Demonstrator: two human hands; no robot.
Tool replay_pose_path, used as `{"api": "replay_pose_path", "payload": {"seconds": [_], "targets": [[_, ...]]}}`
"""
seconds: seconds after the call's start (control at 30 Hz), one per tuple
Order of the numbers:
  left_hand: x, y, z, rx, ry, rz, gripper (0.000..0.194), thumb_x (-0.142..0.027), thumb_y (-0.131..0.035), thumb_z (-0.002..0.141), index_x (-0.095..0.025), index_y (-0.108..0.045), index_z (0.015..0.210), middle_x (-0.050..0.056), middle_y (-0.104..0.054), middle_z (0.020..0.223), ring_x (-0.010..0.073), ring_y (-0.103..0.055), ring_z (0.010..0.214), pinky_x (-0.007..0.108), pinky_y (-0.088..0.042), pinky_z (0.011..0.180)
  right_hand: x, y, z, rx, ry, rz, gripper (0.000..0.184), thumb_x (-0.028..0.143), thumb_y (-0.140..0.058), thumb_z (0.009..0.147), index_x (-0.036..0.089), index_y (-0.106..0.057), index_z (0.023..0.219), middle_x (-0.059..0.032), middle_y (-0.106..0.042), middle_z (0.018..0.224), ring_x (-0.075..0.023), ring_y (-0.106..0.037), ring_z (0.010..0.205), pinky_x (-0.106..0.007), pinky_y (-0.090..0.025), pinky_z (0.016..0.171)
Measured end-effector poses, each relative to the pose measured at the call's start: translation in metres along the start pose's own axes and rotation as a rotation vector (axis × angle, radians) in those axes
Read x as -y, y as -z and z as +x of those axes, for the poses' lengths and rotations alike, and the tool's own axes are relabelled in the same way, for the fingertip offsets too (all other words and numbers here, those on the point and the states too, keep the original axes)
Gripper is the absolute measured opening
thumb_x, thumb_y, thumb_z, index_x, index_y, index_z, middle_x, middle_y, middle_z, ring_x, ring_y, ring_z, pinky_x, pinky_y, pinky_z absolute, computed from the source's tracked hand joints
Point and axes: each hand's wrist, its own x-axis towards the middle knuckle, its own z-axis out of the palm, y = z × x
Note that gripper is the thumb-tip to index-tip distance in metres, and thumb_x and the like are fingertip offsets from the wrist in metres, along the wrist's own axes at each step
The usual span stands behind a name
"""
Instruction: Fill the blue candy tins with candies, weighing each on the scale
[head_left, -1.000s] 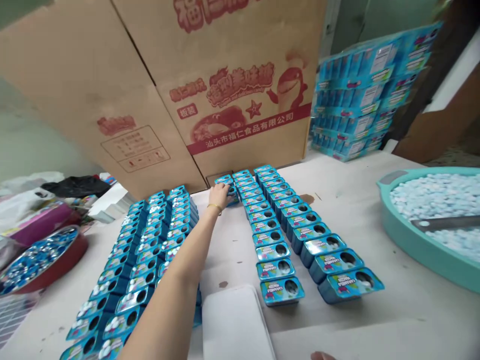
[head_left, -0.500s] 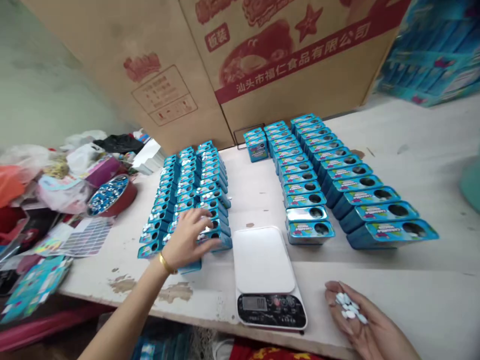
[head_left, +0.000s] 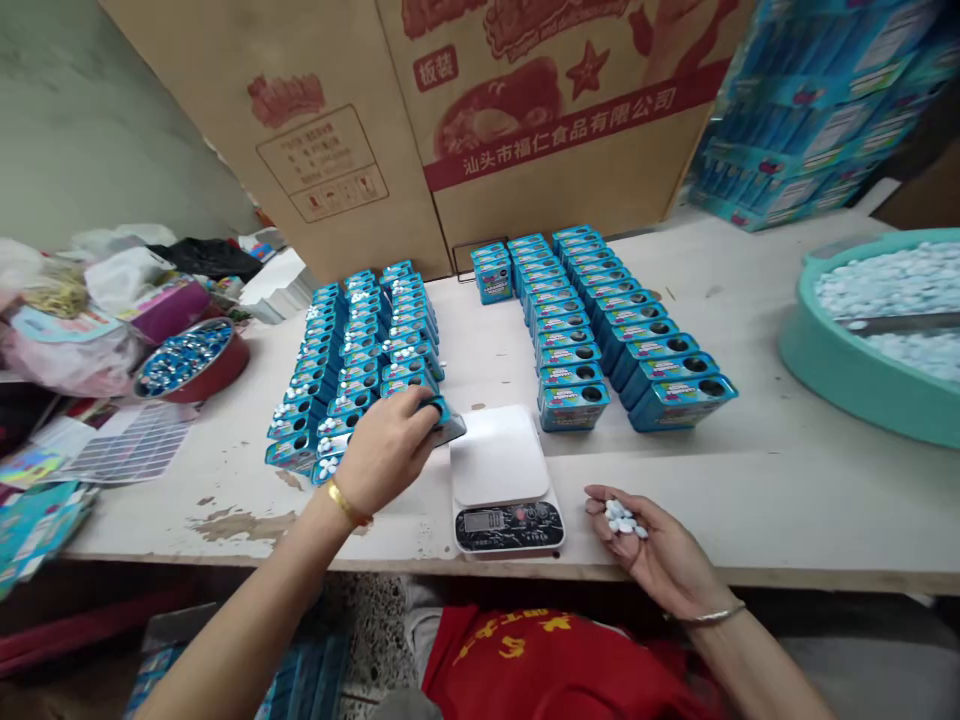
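Note:
My left hand (head_left: 386,450) grips a small blue tin (head_left: 442,420) lifted from the near end of the left block of blue tins (head_left: 352,350), right beside the white kitchen scale (head_left: 501,480). My right hand (head_left: 652,545) rests palm up at the table's front edge, cupping a few white candies (head_left: 621,518). To the right of the scale stands a second block of blue tins (head_left: 600,330) with round holes in their lids.
A teal tub (head_left: 847,375) of white candies with a scoop sits at the right. At the left stands a red bowl (head_left: 187,362) of blue pieces, with sticker sheets (head_left: 127,450) and bags around it. A large cardboard box (head_left: 450,120) and stacked blue cartons (head_left: 810,110) stand behind.
My left hand pulled back from the far tins to the near row and picked up one tin. My right hand came into view holding candies. The view dropped toward the table's front edge.

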Motion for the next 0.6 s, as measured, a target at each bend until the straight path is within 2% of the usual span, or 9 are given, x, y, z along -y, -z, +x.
{"api": "replay_pose_path", "payload": {"seconds": [0.07, 0.2, 0.33, 0.4, 0.47, 0.53, 0.6], "targets": [[-0.013, -0.002, 0.014, 0.036, -0.067, -0.062, 0.018, -0.031, -0.047, 0.09, -0.017, -0.056, 0.085, 0.008, -0.058, 0.102, 0.0188, -0.056, 0.088, 0.03, -0.043, 0.073, -0.002, -0.002, -0.006, 0.019, -0.016, -0.06, 0.026, 0.025, -0.075, 0.066, 0.01, -0.07, 0.086, -0.0041, -0.061, 0.068, -0.0074, -0.049, 0.053, -0.013, -0.04, 0.04], [-0.034, -0.024, 0.038, 0.123, -0.137, -0.128, 0.011, -0.026, -0.051, 0.086, -0.017, -0.052, 0.094, 0.006, -0.06, 0.096, 0.0185, -0.057, 0.085, 0.029, -0.043, 0.073, -0.004, -0.002, -0.016, 0.043, 0.0, -0.174, 0.032, 0.034, -0.077, 0.068, 0.014, -0.067, 0.09, -0.0006, -0.057, 0.069, -0.0052, -0.046, 0.052, -0.012, -0.035, 0.04], [-0.041, -0.034, 0.048, 0.134, -0.142, -0.163, 0.023, -0.027, -0.057, 0.083, -0.018, -0.049, 0.102, 0.006, -0.062, 0.099, 0.0197, -0.058, 0.088, 0.031, -0.044, 0.074, -0.003, 0.005, -0.022, 0.037, -0.002, -0.24, 0.033, 0.039, -0.077, 0.068, 0.015, -0.065, 0.087, 0.0007, -0.056, 0.069, -0.0018, -0.037, 0.047, -0.013, -0.026, 0.038], [-0.037, -0.03, 0.045, 0.07, -0.152, -0.208, 0.035, -0.034, -0.06, 0.082, -0.017, -0.047, 0.11, 0.008, -0.061, 0.107, 0.0218, -0.058, 0.096, 0.034, -0.044, 0.08, -0.002, 0.008, -0.024, 0.051, -0.02, -0.267, 0.032, 0.039, -0.075, 0.07, 0.015, -0.065, 0.088, 0.0024, -0.053, 0.066, 0.0001, -0.031, 0.044, -0.013, -0.022, 0.038], [-0.032, -0.026, 0.035, -0.057, -0.126, -0.276, 0.039, -0.038, -0.06, 0.083, -0.017, -0.047, 0.113, 0.009, -0.06, 0.111, 0.0222, -0.056, 0.102, 0.035, -0.044, 0.084, -0.002, 0.011, -0.026, 0.066, -0.039, -0.294, 0.032, 0.04, -0.074, 0.071, 0.015, -0.064, 0.088, 0.0037, -0.051, 0.064, 0.0009, -0.027, 0.042, -0.014, -0.018, 0.039], [-0.026, -0.025, 0.018, -0.207, -0.02, -0.37, 0.029, -0.036, -0.055, 0.086, -0.017, -0.051, 0.108, 0.008, -0.062, 0.103, 0.0188, -0.058, 0.096, 0.033, -0.045, 0.082, -0.002, 0.012, -0.028, 0.073, -0.054, -0.328, 0.034, 0.042, -0.074, 0.071, 0.015, -0.063, 0.088, 0.0041, -0.049, 0.063, 0.0011, -0.026, 0.042, -0.016, -0.016, 0.039], [-0.022, -0.032, -0.005, -0.325, 0.139, -0.471, 0.018, -0.032, -0.053, 0.088, -0.017, -0.054, 0.097, 0.004, -0.062, 0.091, 0.0141, -0.058, 0.084, 0.028, -0.046, 0.076, -0.003, 0.012, -0.03, 0.078, -0.065, -0.37, 0.035, 0.043, -0.073, 0.072, 0.015, -0.063, 0.088, 0.004, -0.049, 0.063, 0.0009, -0.026, 0.042, -0.017, -0.015, 0.04]]}}
